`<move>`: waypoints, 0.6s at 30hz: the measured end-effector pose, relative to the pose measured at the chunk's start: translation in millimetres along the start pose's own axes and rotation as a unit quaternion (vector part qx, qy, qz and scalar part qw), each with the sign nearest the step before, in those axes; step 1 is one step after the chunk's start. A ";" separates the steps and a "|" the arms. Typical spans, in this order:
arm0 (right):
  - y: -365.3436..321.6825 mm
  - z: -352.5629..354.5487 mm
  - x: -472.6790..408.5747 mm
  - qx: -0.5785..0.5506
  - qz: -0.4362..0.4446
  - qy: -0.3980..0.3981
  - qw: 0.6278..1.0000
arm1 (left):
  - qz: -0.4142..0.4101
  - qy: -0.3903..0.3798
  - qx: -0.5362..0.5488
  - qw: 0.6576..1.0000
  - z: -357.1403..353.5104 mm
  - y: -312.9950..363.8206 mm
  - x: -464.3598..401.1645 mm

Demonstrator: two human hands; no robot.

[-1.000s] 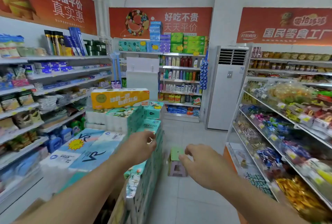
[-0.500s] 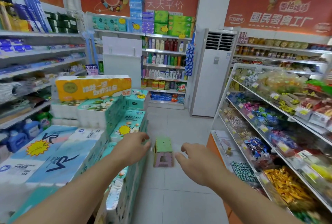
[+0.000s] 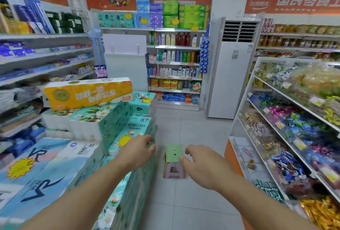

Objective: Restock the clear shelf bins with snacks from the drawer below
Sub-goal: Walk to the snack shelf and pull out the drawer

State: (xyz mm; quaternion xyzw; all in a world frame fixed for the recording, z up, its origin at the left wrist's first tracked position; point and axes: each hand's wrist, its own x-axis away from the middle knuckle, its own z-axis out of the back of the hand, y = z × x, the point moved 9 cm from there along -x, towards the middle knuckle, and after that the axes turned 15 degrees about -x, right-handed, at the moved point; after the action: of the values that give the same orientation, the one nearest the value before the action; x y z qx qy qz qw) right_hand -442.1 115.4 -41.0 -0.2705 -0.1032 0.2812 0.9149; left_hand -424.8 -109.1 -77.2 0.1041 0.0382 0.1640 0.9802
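On the right stands a white snack shelf point(image 3: 265, 82) whose clear bins point(image 3: 294, 124) hold wrapped candies in several colours. An orange base point(image 3: 232, 154) runs under its lowest level; no open drawer shows. My left hand point(image 3: 137, 151) and my right hand point(image 3: 204, 165) reach forward over the aisle floor, both empty with loosely bent fingers. Between and beyond them a small green and purple folding stool point(image 3: 173, 160) stands on the tiles.
A stack of tissue and toilet paper packs point(image 3: 95, 119) fills the left of the aisle, with an orange pack point(image 3: 86, 93) on top. Shelves of household goods point(image 3: 46, 60) line the left wall. A white floor air conditioner point(image 3: 231, 75) stands ahead.
The view has tilted down and moved forward along the aisle. The stool and the snack shelf look closer. Both hands stay stretched out and empty.
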 end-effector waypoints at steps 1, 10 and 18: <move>3.5 5.1 -11.3 0.002 0.009 -0.005 1.000 | 0.005 0.000 -0.002 1.000 -0.6 2.3 -12.0; 36.2 11.9 -139.8 0.011 0.021 -0.031 0.999 | 0.027 -0.003 -0.014 1.000 -21.2 1.0 -133.7; 62.0 16.8 -259.5 0.002 -0.004 -0.043 0.999 | -0.003 -0.006 -0.010 1.000 -44.4 -7.3 -278.1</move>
State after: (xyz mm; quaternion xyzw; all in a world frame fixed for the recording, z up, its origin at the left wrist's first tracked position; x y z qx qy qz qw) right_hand -689.2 17.8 -70.8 -0.2559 -0.1430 0.2893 0.9112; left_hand -689.7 -199.0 -110.8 0.0947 0.0314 0.1613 0.9819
